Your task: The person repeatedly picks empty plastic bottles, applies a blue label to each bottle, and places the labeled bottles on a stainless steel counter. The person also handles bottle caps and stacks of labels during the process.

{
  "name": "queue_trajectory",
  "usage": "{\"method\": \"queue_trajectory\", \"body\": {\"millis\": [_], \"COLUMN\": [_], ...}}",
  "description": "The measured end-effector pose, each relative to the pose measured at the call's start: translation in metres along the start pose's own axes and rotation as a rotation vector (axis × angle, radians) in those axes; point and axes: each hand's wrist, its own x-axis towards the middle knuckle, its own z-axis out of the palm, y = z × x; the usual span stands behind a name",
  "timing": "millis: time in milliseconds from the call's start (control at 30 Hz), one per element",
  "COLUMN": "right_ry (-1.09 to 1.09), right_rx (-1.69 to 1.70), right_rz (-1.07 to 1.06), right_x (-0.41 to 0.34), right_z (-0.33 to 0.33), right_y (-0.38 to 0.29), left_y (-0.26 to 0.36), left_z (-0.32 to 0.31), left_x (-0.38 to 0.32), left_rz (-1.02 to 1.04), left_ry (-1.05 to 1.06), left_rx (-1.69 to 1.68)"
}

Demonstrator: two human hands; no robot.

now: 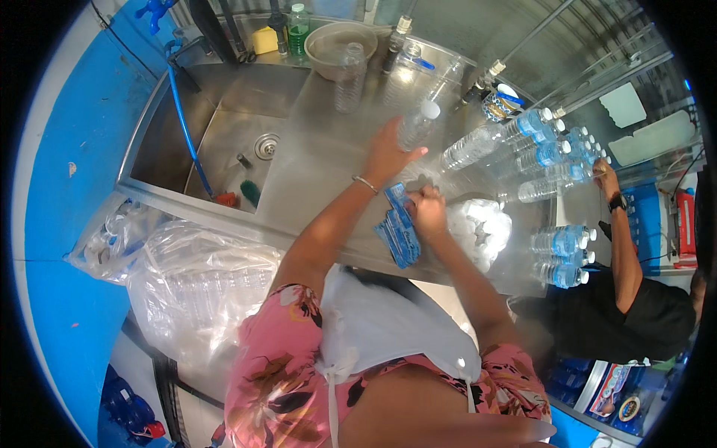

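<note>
A clear plastic bottle with a white cap (415,127) stands on the steel counter (313,162), unlabelled. My left hand (390,150) is around its near side, thumb and fingers spread against it. My right hand (428,210) pinches the upper end of a blue printed label (397,196), beside a fanned stack of the same blue labels (402,238) near the counter's front edge. Right of my right hand lies a clear bag of white caps (480,229). Another clear bottle (448,84) and an uncapped-looking bottle (350,78) stand farther back.
Labelled water bottles (563,241) stand in groups at the right, where a co-worker's hand (604,173) touches one. A steel sink (224,129) with a blue hose (187,134) is at the left. A large plastic bag of bottles (207,291) sits below it. A bowl (340,49) stands behind.
</note>
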Motion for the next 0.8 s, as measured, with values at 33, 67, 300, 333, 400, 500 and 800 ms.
{"method": "queue_trajectory", "body": {"millis": [33,67,300,333,400,500,800], "right_ry": [0.013,0.059,0.184,0.201,0.227,0.191,0.213], "right_rx": [0.014,0.038,0.37,0.494,0.662,0.953,1.014], "right_rz": [0.026,0.044,0.222,0.295,0.299,0.386,0.394], "right_x": [-0.005,-0.009,0.007,0.011,0.02,0.034,0.066], "right_z": [0.012,0.02,-0.014,-0.026,-0.04,-0.034,-0.112], "right_y": [-0.002,-0.003,-0.009,-0.009,-0.01,-0.017,-0.027], "left_y": [-0.005,-0.006,0.02,0.023,0.031,0.043,0.081], "left_z": [0.005,0.009,-0.02,-0.03,-0.044,-0.048,-0.086], "left_x": [0.002,0.003,-0.022,-0.027,-0.041,-0.052,-0.025], "left_rz": [0.019,0.035,-0.06,-0.245,-0.64,-0.793,-0.391], "left_ry": [0.052,0.086,0.08,-0.083,-0.44,-0.457,-0.136], "left_rx": [-0.026,-0.058,0.465,0.144,-0.496,-0.954,-0.251]}}
